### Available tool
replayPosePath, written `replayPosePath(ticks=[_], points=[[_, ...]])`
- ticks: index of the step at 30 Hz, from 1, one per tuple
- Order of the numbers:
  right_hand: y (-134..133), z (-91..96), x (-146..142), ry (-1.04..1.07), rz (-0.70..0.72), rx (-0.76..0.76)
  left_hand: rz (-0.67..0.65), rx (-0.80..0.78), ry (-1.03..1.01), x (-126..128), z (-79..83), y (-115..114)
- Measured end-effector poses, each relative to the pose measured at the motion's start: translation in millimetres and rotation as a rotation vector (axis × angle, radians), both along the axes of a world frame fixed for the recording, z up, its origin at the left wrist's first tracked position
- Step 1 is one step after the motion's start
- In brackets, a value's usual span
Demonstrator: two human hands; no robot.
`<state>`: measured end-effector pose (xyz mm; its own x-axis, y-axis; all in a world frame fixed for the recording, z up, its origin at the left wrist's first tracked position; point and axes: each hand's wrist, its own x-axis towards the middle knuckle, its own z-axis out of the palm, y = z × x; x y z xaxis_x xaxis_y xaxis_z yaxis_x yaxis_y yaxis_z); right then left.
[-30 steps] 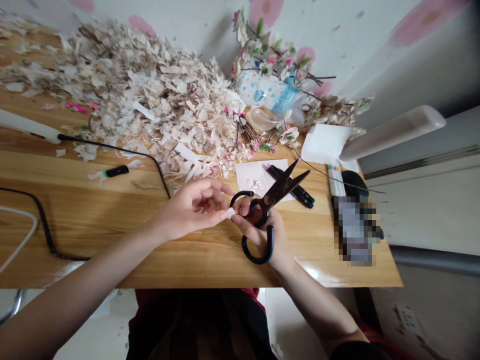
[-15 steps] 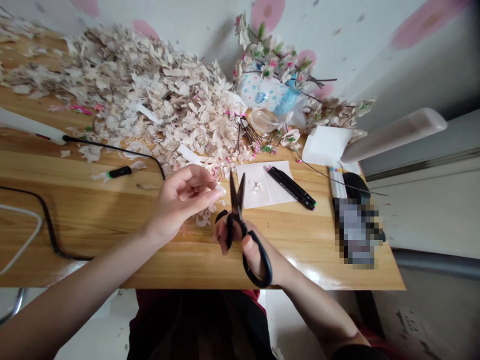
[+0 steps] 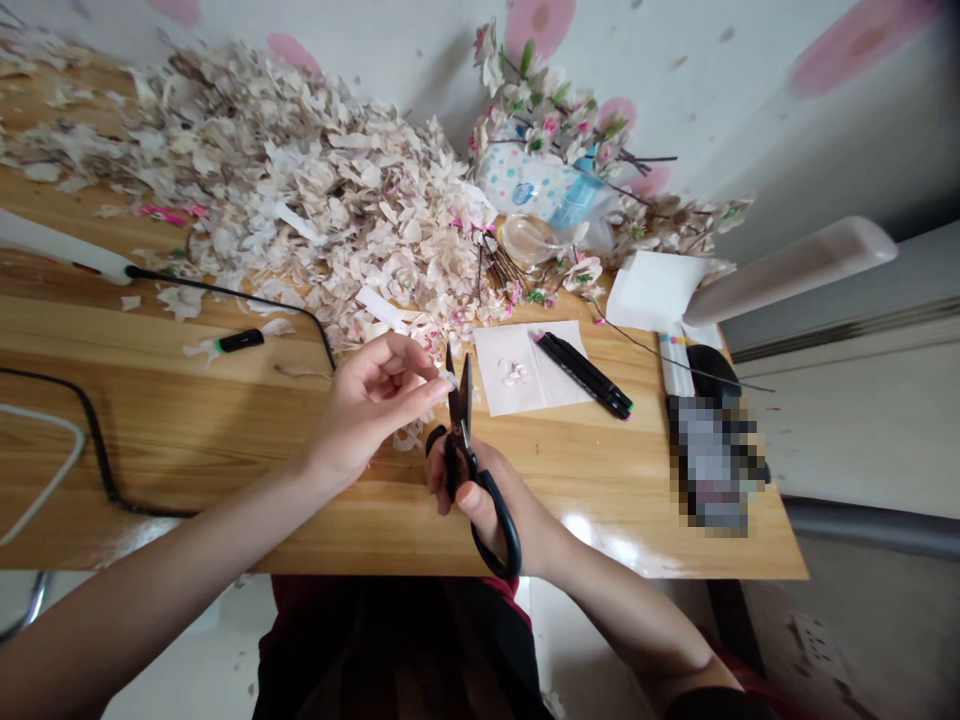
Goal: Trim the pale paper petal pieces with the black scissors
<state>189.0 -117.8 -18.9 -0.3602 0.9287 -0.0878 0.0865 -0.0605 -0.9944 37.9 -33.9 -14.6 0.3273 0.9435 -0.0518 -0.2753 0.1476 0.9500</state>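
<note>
Pinching a small white paper scrap [image 3: 448, 378] with fingers [image 3: 416, 388] clamped together, the left hand [image 3: 367, 405] is holding it at the parted blades of black-handled scissors [image 3: 459, 410], gripped by the right hand [image 3: 480, 500], above the wooden tabletop [image 3: 600, 480], before a heap of cut paper petals [image 3: 337, 200].

A white wall [image 3: 720, 110] with pink blotches rises behind a glossy wooden desk [image 3: 600, 480], light glaring on its near edge, above a pale floor [image 3: 592, 640] and a wall socket [image 3: 816, 642].

Black-handled scissors [image 3: 460, 440], nearly shut, white paper scrap [image 3: 449, 378]
</note>
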Motion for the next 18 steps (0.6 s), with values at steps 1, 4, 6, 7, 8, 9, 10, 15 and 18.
replayPosePath(ticks=[1,4,6,7,8,9,10,15,18], points=[[0.2,0.3,0.1,-0.002,0.001,0.000,0.006,0.007,0.012,-0.2,0.1,0.1],[0.6,0.5,0.6,-0.006,0.011,0.004,0.009,0.026,0.031,-0.9,0.7,0.4],[0.7,0.4,1.0,-0.007,0.009,0.006,-0.003,0.031,0.031,-1.4,1.0,0.7],[0.8,0.3,1.2,-0.007,0.008,0.006,-0.010,0.030,0.032,-1.5,1.1,0.8],[0.9,0.2,1.4,-0.006,0.005,0.006,-0.016,0.028,0.034,-1.5,1.2,1.0],[1.0,0.0,1.6,-0.004,0.004,0.007,-0.020,0.026,0.036,-1.5,1.4,1.0],[1.1,-0.2,1.8,-0.001,0.003,0.008,-0.021,0.023,0.039,-1.3,1.5,1.1],[0.6,-1.0,2.7,-0.002,0.001,0.002,-0.017,0.002,0.049,-0.3,2.8,1.0],[0.0,-0.4,3.0,0.001,0.004,-0.005,-0.028,0.001,0.043,-0.5,3.2,1.8]])
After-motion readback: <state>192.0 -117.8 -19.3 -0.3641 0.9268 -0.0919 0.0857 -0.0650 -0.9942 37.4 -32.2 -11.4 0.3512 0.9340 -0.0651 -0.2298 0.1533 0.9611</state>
